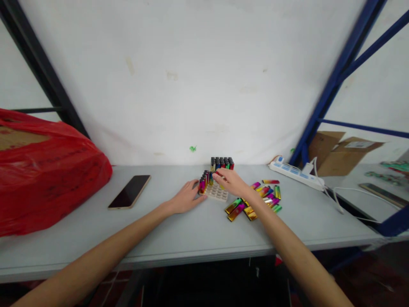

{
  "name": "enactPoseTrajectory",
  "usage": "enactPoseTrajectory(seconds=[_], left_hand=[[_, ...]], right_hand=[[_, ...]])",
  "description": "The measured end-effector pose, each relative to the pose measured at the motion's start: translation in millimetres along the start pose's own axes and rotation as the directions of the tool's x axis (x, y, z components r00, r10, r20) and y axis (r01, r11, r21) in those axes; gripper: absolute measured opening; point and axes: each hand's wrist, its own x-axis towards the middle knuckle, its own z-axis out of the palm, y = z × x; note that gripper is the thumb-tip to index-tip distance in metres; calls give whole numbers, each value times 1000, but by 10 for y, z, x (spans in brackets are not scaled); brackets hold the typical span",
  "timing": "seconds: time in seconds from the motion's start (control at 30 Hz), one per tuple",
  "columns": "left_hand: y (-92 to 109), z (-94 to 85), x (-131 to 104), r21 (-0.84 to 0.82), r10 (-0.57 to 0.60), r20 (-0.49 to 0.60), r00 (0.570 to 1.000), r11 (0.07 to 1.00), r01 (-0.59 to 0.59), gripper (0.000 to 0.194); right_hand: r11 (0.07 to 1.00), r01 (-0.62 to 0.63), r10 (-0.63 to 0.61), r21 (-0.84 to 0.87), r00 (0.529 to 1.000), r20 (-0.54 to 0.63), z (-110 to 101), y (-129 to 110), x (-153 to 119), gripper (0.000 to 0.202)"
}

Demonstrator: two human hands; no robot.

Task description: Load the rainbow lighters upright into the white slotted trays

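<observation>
Right hand (232, 181): thumb and fingertips close on what appears to be a red lighter (217, 173), over the back of the socketed tray; whether its base is seated cannot be told.
Left hand (185, 198): half open at the tray's left edge, thumb spread toward the near corner; no firm clasp shows.
Socketed tray (218, 194): pale, on the grey tabletop (166, 243) between the hands, with standing lighters (202, 185) along its left side and bare sockets at the front.
Best handling: a light pinch near the top and a straight, upright descent would likely suit the snug sockets; the left hand does well to brace the tray without nudging neighbors.
Loose lighters (236, 212): scattered right of the tray, partly beneath the right forearm, where a low sleeve-side sweep could roll them.
Lighter block (222, 164): upright, black tops aligned, behind the tray.
Farther out: a smartphone (129, 192) left, a power strip (297, 175) right.
</observation>
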Motion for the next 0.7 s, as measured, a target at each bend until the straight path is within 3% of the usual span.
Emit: enactPoseTrajectory(seconds=[0.07,0.13,0.27,0.47,0.7], left_hand=[[-9,9,-1,7,9,-4,1000,1000,-9,62],[-17,18,-3,15,16,-8,1000,1000,-16,62],[-23,32,-9,-1,13,-27,1000,1000,-13,61],[-10,36,-16,-15,7,-36,999,1000,-8,58],[-14,16,-21,-20,5,-22,1000,1000,-6,60]], right_hand=[[990,28,-26,-137,1000,17,-19,-12,-4,44],[981,-29,31,-194,1000,5,-6,-26,-4,45],[978,-140,135,-156,990,-41,61,-34,8,39],[960,-202,224,-194,970,96,209,13,54,29],[921,-168,220,-353,969,113,255,21,104,29]])
